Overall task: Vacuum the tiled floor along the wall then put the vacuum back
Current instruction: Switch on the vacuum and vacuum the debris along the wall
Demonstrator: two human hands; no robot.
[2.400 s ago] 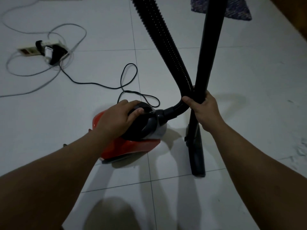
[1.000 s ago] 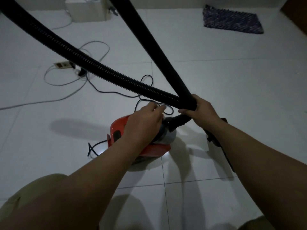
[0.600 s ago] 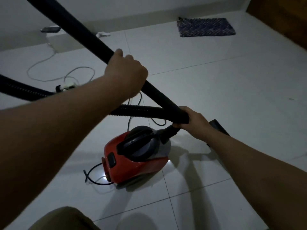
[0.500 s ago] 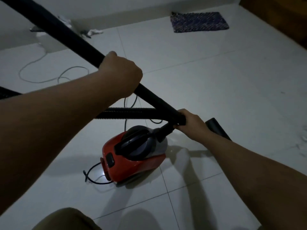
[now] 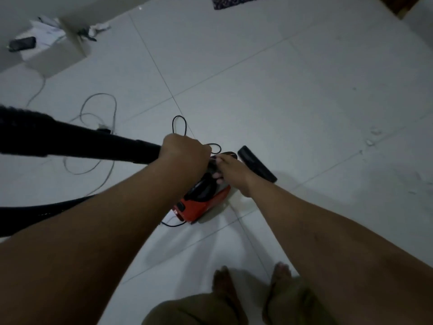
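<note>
Large pale glossy floor tiles (image 5: 269,73) with thin grey grout lines fill the dim room. At the far left edge a low white box-shaped stand (image 5: 56,55) sits against the pale wall (image 5: 70,5) — a small dark flat device (image 5: 22,44) lies on top. A dark patterned woven mat (image 5: 234,0) lies at the far edge; brown wood (image 5: 403,3) shows in the far right corner.

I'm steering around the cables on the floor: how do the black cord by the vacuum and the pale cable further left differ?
The black cord is dark and lies in small loops beside the red vacuum, with one end showing under it. The pale cable is grey-white, spreads in wider loops further left, and runs toward the white box. Both lie loose on the tiled floor.
</note>
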